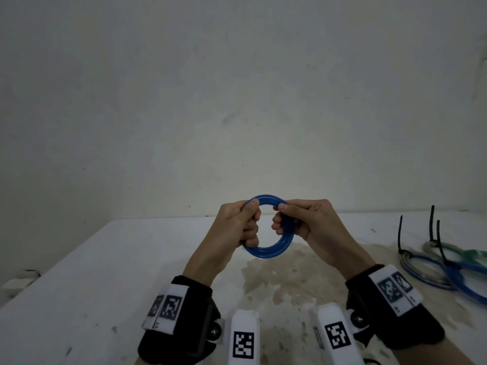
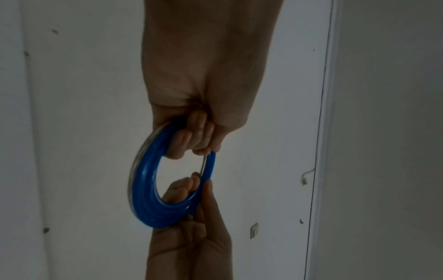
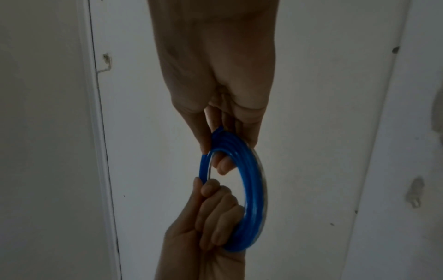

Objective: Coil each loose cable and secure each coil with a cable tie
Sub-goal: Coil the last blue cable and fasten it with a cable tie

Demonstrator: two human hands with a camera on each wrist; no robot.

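Both our hands are up over the white table (image 1: 79,272), clear of its surface, and between them we hold the blue cable (image 1: 263,252), wound into a small ring of several turns. At the table's right edge lie the finished coils (image 1: 432,267), already cinched with black ties (image 1: 400,233), well apart from us.

Left hand (image 1: 238,227): fingers curled through the ring, thumb clamped on top. Right hand (image 1: 305,222): same closed grip on the opposite side, thumb tip pressing the upper arc.

Risks, as we judge them:
- Cable looks springy; if either grip loosens, the turns could fan out and the ring unwind.
- No tie is on this ring yet, nor in either hand. Fetching one frees a hand, leaving a one-sided hold that may let the coil spread.
- Cable end not discernible; if untucked it could flick loose.
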